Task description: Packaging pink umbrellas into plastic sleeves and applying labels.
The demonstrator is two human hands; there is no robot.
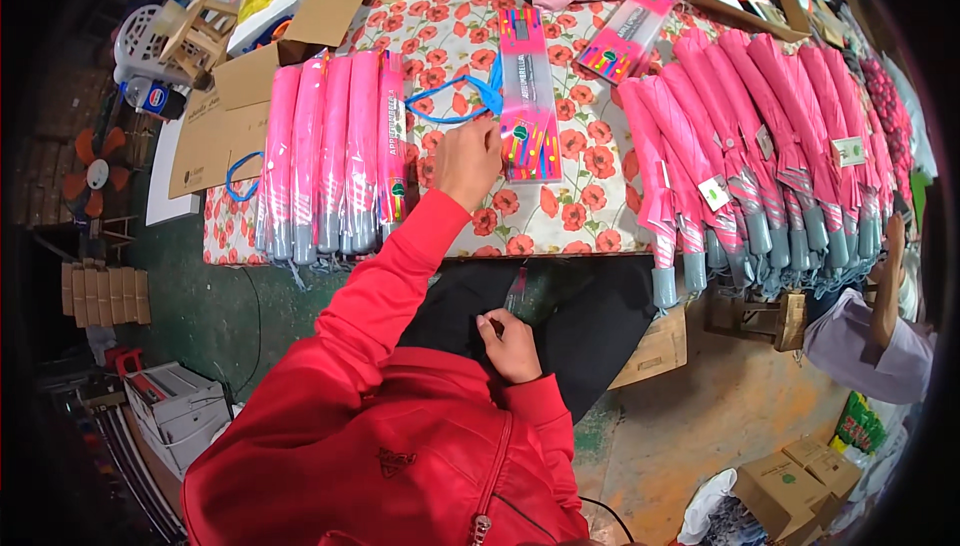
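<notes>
While flat, sleeve [527, 96] (clear) beside left hand [468, 161]

Tablecloth [580, 161] was cream with a red poppy print, green leaves. Folded umbrellas on the left [330, 151] were hot pink with grey handles and silver-grey bands; the pile on the right [760, 136] was the same pink and grey. Flat sleeve [527, 96] under the left hand [468, 158] was clear with a pink header and multicoloured stripes; a second sleeve [628, 36] matched. Strap loop [455, 101] was blue. Jacket sleeve [390, 286] was red. Cardboard boxes [220, 126] were plain brown. Floor [200, 306] was dark green.
</notes>
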